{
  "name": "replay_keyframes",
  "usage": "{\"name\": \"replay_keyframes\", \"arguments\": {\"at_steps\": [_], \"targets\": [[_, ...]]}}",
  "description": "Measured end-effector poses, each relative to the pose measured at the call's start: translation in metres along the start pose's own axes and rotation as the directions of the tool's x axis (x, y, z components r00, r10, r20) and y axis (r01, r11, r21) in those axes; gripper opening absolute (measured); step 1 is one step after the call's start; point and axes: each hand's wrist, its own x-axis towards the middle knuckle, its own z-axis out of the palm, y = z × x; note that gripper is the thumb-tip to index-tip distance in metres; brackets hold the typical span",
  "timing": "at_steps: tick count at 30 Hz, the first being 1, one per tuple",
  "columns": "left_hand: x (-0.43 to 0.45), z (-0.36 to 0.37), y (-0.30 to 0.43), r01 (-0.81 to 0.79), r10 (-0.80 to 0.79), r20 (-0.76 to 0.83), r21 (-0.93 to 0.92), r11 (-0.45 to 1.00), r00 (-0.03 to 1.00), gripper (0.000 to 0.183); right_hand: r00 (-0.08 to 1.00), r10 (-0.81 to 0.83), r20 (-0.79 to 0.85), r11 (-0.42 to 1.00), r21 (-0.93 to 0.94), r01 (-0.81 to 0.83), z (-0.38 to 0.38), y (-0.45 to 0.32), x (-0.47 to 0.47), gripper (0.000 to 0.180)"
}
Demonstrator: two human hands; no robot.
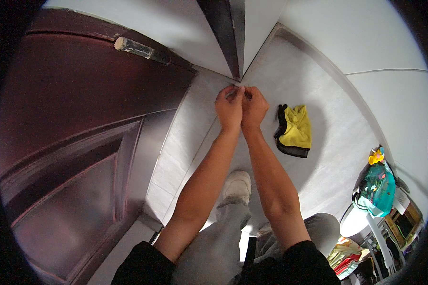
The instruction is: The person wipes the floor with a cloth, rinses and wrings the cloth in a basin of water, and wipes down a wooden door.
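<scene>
My left hand (229, 108) and my right hand (255, 107) are close together in the upper middle, their wrists touching. The fingers of both are bent and their tips meet just below the foot of a dark edge strip (238, 53) on a white wall corner. Whether anything small is held between the fingertips cannot be seen. Right of my right hand, a yellow cloth with a black border (296, 130) lies crumpled on the grey tiled floor (328, 149).
A dark red panelled door (75, 89) with a cylindrical handle (133, 47) stands at the left. White walls rise at the top and right. At the lower right are a teal bag (376, 187), a white lamp-like object (358, 221) and crates. My shoe (237, 186) is below my hands.
</scene>
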Motion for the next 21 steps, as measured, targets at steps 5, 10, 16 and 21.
{"name": "replay_keyframes", "arguments": {"at_steps": [5,10,16,21], "targets": [[-0.002,0.008,-0.003,-0.036,0.044,-0.066,0.109,0.993,0.997,0.035,0.998,0.036,0.061,0.999,-0.035,-0.034,-0.011,-0.004,0.012,0.012],[0.008,0.007,-0.009,-0.006,0.0,-0.082,-0.066,0.998,0.997,0.034,0.986,0.063,0.156,0.997,-0.058,-0.054,-0.02,-0.02,0.019,0.015],[0.005,0.001,0.0,0.058,-0.058,-0.003,-0.094,0.994,0.998,0.048,0.943,0.1,0.317,0.96,0.218,-0.175,-0.034,-0.003,0.015,0.029],[0.008,-0.009,0.002,0.044,-0.064,0.123,0.158,0.986,0.99,0.063,0.873,0.277,0.402,0.847,0.328,-0.419,-0.042,0.01,0.023,0.04]]}}
